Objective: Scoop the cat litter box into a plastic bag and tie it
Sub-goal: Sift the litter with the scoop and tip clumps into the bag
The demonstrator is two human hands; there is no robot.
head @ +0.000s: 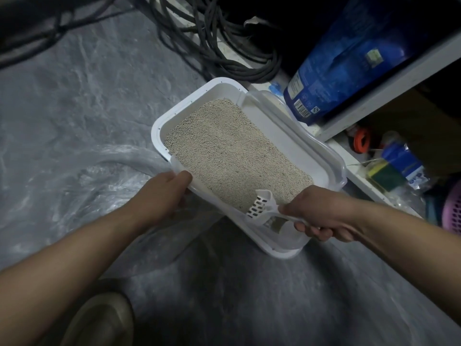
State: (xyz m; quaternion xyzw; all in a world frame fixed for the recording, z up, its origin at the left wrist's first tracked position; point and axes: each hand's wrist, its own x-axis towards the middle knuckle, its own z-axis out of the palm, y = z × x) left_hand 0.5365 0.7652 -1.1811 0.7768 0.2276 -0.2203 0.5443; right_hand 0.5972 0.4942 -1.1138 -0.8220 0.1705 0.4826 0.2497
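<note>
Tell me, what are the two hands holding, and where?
The right hand grips the white scoop by its handle. The left hand holds the litter box by its near rim.

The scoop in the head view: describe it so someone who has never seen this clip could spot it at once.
Find the white litter box of beige granules in the middle of the grey floor. At its near end, the right hand grips the handle of a white plastic scoop. Its slotted blade, dipped in the litter, sets it apart from the box's smooth walls.
</note>
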